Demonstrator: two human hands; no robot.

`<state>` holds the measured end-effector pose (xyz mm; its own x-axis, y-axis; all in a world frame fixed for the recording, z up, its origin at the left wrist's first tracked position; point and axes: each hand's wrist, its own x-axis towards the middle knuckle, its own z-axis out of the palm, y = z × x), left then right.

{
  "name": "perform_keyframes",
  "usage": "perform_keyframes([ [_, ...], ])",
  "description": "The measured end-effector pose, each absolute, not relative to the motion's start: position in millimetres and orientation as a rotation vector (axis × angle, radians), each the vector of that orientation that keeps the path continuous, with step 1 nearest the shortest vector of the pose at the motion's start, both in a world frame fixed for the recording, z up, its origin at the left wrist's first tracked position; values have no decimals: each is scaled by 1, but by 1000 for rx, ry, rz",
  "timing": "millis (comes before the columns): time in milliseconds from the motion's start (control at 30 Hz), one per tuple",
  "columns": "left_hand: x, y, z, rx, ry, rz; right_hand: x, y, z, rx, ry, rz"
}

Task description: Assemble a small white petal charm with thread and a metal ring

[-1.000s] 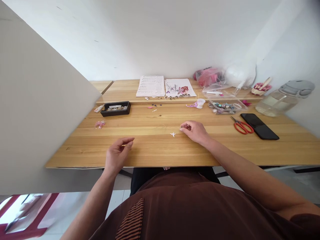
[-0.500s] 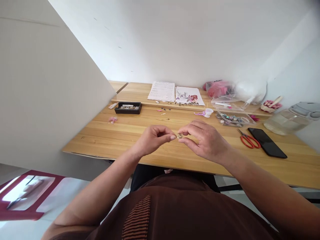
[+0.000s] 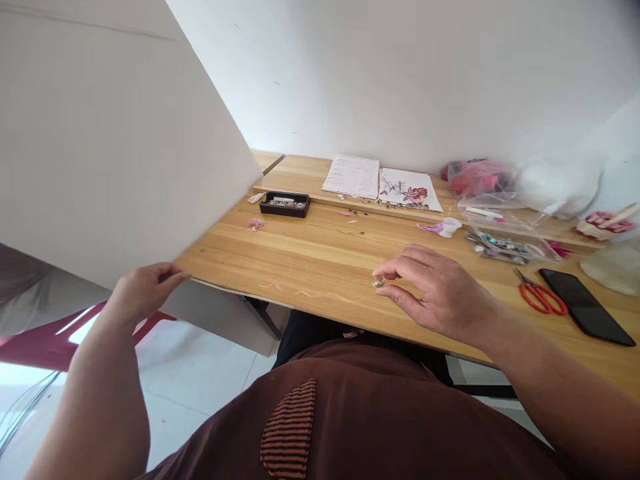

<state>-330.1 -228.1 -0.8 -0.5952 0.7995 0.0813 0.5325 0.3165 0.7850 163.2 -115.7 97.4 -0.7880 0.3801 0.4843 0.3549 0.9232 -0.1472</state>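
Between the thumb and fingertips of my right hand (image 3: pixel 440 293) is a small, round, gold-coloured piece (image 3: pixel 379 282), held just above the table's front half. My left hand (image 3: pixel 145 293) is out past the front left edge of the table, its thumb and forefinger pinched together; whatever they hold is too fine to make out. Thin, pale, wavy strands (image 3: pixel 320 294) show against the wood between the two hands, but I cannot trace them to the fingers.
A black tray (image 3: pixel 285 205) of small parts stands at the back left. Paper sheets (image 3: pixel 410 189) lie on the rear ledge. To the right are a clear box (image 3: pixel 505 247) of parts, red-handled scissors (image 3: pixel 543 298) and a black phone (image 3: pixel 586 307). A white partition (image 3: pixel 125 133) borders the left.
My left hand has moved away from the right hand, far left beyond the table edge. My right hand still pinches the round piece. The view has turned left.
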Motion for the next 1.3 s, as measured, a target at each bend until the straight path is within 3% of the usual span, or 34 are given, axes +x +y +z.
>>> perform_keyframes([
  [100,-340,-242,-4,1218,2670,1015,155,-118,100,-489,-2572,54],
  [167,-326,-238,-1,1235,2637,966,149,-120,102,-458,-2578,48],
  [300,-265,-206,11,1438,2237,1165,142,-121,106,-435,-2595,58],
  [467,-180,-167,29,1547,1536,1120,139,-121,105,-445,-2599,52],
  [567,-141,-153,39,1581,1352,1148,139,-123,103,-456,-2598,51],
  [867,-77,-147,58,1258,829,791,142,-125,96,-416,-2580,-5],
  [1033,-79,-152,51,1372,947,792,147,-124,88,-424,-2592,-4],
  [1167,-139,-158,32,1627,1190,712,158,-123,86,-476,-2582,5],
  [1300,-227,-173,13,1735,2101,636,167,-124,85,-517,-2576,-2],
])
